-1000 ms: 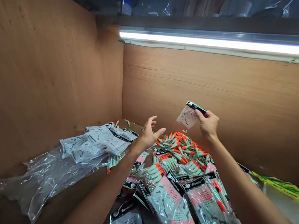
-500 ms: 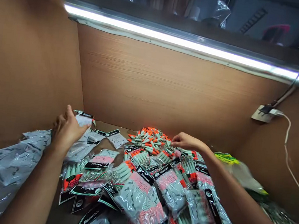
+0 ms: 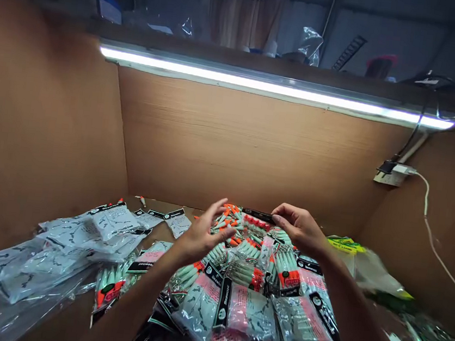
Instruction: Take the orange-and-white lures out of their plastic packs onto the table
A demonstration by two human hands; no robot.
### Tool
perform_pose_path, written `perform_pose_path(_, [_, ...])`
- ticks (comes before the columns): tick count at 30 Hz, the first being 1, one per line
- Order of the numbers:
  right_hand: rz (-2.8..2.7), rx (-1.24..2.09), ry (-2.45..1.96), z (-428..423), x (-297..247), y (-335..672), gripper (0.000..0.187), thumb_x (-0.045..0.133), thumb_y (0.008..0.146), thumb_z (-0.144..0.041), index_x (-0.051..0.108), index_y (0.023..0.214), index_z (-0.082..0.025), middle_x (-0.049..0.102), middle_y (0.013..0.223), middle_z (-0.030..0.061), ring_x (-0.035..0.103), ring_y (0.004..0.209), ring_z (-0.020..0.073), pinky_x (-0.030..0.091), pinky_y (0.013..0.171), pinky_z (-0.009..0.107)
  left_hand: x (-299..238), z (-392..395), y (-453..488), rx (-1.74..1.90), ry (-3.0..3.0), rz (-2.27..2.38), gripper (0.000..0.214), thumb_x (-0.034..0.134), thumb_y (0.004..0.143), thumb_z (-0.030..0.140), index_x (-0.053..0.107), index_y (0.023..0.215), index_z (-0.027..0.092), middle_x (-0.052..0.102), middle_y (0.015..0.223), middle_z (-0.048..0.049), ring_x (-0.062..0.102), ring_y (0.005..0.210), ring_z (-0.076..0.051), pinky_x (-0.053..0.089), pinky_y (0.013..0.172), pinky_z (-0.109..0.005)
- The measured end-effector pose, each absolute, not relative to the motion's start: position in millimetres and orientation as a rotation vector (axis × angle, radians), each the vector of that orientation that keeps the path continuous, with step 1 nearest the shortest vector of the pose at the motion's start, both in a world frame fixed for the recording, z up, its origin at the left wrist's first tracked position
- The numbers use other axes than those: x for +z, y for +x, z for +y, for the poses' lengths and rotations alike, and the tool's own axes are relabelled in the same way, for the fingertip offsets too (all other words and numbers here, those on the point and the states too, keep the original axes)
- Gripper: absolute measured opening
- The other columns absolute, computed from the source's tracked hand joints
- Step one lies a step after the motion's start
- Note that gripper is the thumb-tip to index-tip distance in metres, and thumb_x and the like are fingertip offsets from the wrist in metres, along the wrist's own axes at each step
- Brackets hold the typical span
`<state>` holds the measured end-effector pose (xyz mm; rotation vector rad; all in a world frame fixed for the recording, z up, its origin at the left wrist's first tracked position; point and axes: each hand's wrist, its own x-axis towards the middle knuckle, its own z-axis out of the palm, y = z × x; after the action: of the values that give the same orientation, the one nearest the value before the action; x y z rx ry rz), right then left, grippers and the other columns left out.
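My right hand (image 3: 299, 225) pinches the black header of a clear packet (image 3: 257, 222), whose lower part shows red and pale pieces. To its left, my left hand (image 3: 204, 231) has its fingers apart and nothing in them. It hovers just in front of a heap of loose pale-green pieces with orange tips (image 3: 233, 215), partly hiding them. Beneath both hands lie many filled packets (image 3: 250, 310) with black headers, holding the same kind of pieces. My left forearm covers part of this pile.
White printed bags (image 3: 75, 241) are heaped at the left, over clear plastic sheeting. A small bag (image 3: 178, 222) lies near the back wall (image 3: 245, 156). At right are a yellow-topped plastic bag (image 3: 350, 247) and a white cable (image 3: 443, 255) hanging from a socket.
My left hand has let go of a printed bag at the left heap and moved right to the middle. My right hand now holds a packet. The view has shifted slightly.
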<state>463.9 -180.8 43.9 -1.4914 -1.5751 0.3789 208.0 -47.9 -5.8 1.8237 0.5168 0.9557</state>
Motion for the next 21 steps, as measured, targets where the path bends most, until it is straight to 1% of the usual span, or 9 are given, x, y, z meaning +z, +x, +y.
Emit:
perform_pose_path(2, [-1.529,0.413,-1.404,-178.8,41.4,446.0,0.027,0.062,0.093,-0.045,0.066,0.089,-0.019,0.066,0.080,0.0016,0.057,0.075,0.0155,0.044,0.069,0.027,-12.2,-65.7,221.7,0.896,1.777,0.430,0.070,0.086,0.073,0.036,0.060,0.136,0.024,0.064,0.136,-0.0176,0.060,0.126,-0.034,0.047,0.106,-0.043])
perform_pose_path(5, [-1.417,0.548,-1.284,-171.3,26.5,427.8,0.031,0.063,0.092,-0.049,0.067,0.092,-0.018,0.067,0.083,0.0032,0.059,0.075,0.0160,0.047,0.071,0.029,-18.8,-75.3,233.8,0.812,1.606,0.395,0.051,0.088,0.070,0.037,0.071,0.113,0.017,0.075,0.112,-0.0156,0.071,0.102,-0.030,0.054,0.093,-0.039])
perform_pose_path(7, [-1.295,0.601,-1.239,-167.0,16.2,422.4,0.038,0.063,0.091,-0.053,0.068,0.103,-0.018,0.069,0.091,0.0050,0.061,0.077,0.0166,0.048,0.073,0.030,-20.5,-72.8,235.7,0.804,1.411,0.407,0.051,0.088,0.070,0.039,0.071,0.111,0.014,0.077,0.104,-0.0142,0.074,0.091,-0.027,0.057,0.085,-0.036])
perform_pose_path(9, [-1.264,0.644,-1.271,-165.1,10.1,420.2,0.043,0.063,0.090,-0.056,0.069,0.110,-0.018,0.070,0.097,0.0062,0.061,0.079,0.0166,0.048,0.074,0.030,-20.3,-67.8,234.3,0.828,1.231,0.415,0.056,0.088,0.071,0.040,0.069,0.116,0.013,0.077,0.104,-0.0140,0.075,0.086,-0.026,0.058,0.080,-0.036])
perform_pose_path(10, [-1.297,0.684,-1.307,-165.0,8.8,419.4,0.044,0.064,0.090,-0.057,0.070,0.108,-0.017,0.070,0.096,0.0061,0.060,0.078,0.0161,0.047,0.073,0.030,-19.7,-65.4,233.2,0.859,1.161,0.424,0.057,0.088,0.072,0.039,0.068,0.118,0.014,0.077,0.106,-0.0140,0.075,0.086,-0.025,0.059,0.080,-0.036])
perform_pose_path(12, [-1.396,0.799,-1.373,-165.2,8.1,417.6,0.042,0.065,0.088,-0.056,0.073,0.098,-0.016,0.069,0.086,0.0045,0.055,0.072,0.0145,0.042,0.068,0.028,-18.6,-62.1,231.6,0.937,1.073,0.446,0.054,0.087,0.073,0.037,0.067,0.118,0.015,0.076,0.110,-0.0138,0.075,0.089,-0.025,0.060,0.081,-0.036])
perform_pose_path(15, [-1.424,0.940,-1.389,-162.5,5.1,416.2,0.039,0.071,0.084,-0.054,0.073,0.089,-0.014,0.065,0.075,0.0020,0.050,0.066,0.0127,0.036,0.063,0.027,-19.2,-59.7,232.0,1.019,1.050,0.451,0.050,0.086,0.075,0.033,0.067,0.117,0.016,0.074,0.117,-0.0130,0.074,0.097,-0.024,0.059,0.087,-0.036])
perform_pose_path(18, [-1.406,0.976,-1.372,-156.5,-3.3,418.7,0.037,0.074,0.081,-0.050,0.072,0.083,-0.014,0.064,0.073,0.0020,0.048,0.065,0.0122,0.034,0.062,0.027,-22.7,-57.8,234.8,1.068,1.086,0.425,0.047,0.086,0.076,0.033,0.067,0.115,0.016,0.075,0.114,-0.0108,0.073,0.098,-0.022,0.059,0.088,-0.033])
perform_pose_path(21, [-1.416,0.940,-1.381,-154.2,-8.1,420.8,0.036,0.072,0.083,-0.050,0.071,0.080,-0.014,0.063,0.073,0.0021,0.048,0.065,0.0123,0.035,0.062,0.027,-26.2,-55.7,237.2,1.110,1.107,0.399,0.044,0.087,0.074,0.034,0.069,0.110,0.017,0.076,0.110,-0.0086,0.072,0.098,-0.020,0.058,0.088,-0.030])
